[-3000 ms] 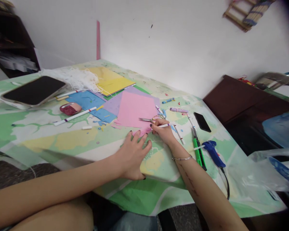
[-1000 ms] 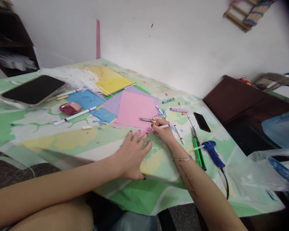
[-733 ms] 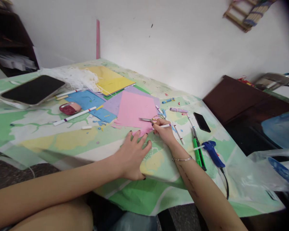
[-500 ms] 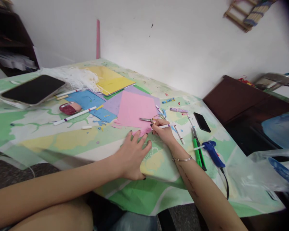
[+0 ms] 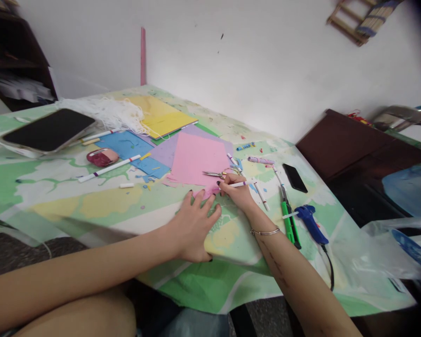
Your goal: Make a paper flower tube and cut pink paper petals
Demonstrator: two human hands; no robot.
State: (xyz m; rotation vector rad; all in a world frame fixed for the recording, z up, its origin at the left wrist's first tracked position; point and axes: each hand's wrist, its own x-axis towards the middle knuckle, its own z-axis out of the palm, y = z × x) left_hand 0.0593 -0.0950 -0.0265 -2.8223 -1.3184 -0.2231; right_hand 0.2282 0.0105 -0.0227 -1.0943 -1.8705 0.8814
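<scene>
My right hand [image 5: 235, 191] is closed round a white marker with a purple band [image 5: 239, 184], its tip down at a small pink paper strip [image 5: 210, 191]. Fingers spread, my left hand [image 5: 195, 224] lies on the tablecloth, its fingertips touching the near edge of that strip. Just beyond my right hand rest scissors [image 5: 214, 174], partly hidden by the fingers, on a larger sheet of pink paper [image 5: 199, 157]. Purple paper [image 5: 161, 152] lies under this sheet. Another white marker [image 5: 261, 195] is to the right of my right hand.
On the right lie a green box cutter [image 5: 288, 220], a blue glue gun [image 5: 312, 223] with its cord, and a small black phone [image 5: 294, 178]. Farther left are a large phone [image 5: 51, 130], white yarn [image 5: 108, 114], yellow sheets [image 5: 164, 117], blue paper [image 5: 129, 147] and scattered scraps.
My right hand has shifted very slightly left along the pink strip with the marker. The left hand and the other things stay where they were.
</scene>
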